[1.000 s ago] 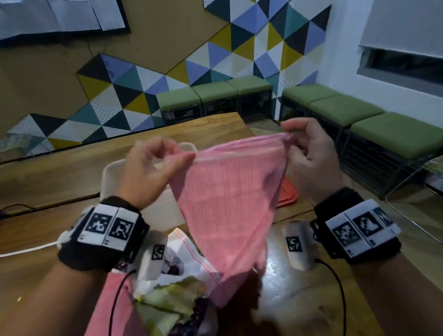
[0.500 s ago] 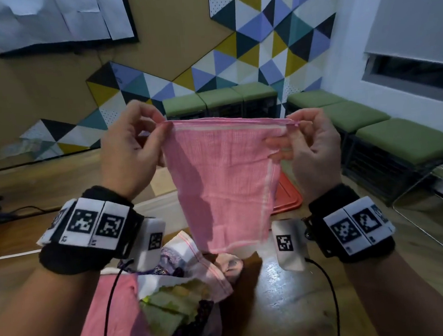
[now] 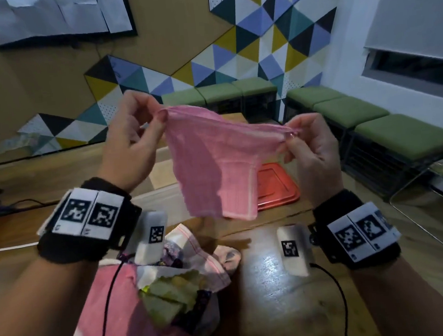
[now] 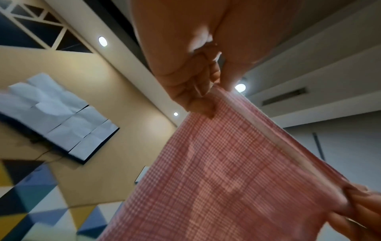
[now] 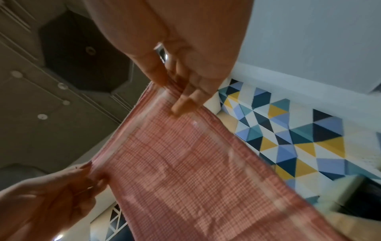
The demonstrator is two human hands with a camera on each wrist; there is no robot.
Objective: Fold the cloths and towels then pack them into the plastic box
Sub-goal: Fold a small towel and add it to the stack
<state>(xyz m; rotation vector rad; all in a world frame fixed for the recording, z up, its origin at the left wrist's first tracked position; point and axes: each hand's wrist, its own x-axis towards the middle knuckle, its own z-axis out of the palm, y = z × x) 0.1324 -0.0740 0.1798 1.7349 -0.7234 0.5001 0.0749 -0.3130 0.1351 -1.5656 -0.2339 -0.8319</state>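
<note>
A pink checked cloth (image 3: 215,165) hangs in the air above the table, folded over so a double layer shows at its lower right. My left hand (image 3: 135,145) pinches its upper left corner between thumb and fingers. My right hand (image 3: 311,151) pinches the upper right corner, a little lower. The left wrist view shows the pink cloth (image 4: 226,179) running down from the left hand (image 4: 198,91). From the right wrist I see the cloth (image 5: 195,163) stretch between the right hand (image 5: 181,84) and the other hand. Behind the cloth, the plastic box (image 3: 160,169) is mostly hidden.
A pile of unfolded cloths (image 3: 171,289) lies on the wooden table (image 3: 277,308) near me, pink, white and green pieces among them. A red lid (image 3: 277,187) lies flat behind the held cloth. Green benches (image 3: 369,128) line the wall at right.
The cloth has risen off the pile and hangs shorter, with a folded layer now showing. My left hand has lifted higher than my right, so the top edge slopes down to the right.
</note>
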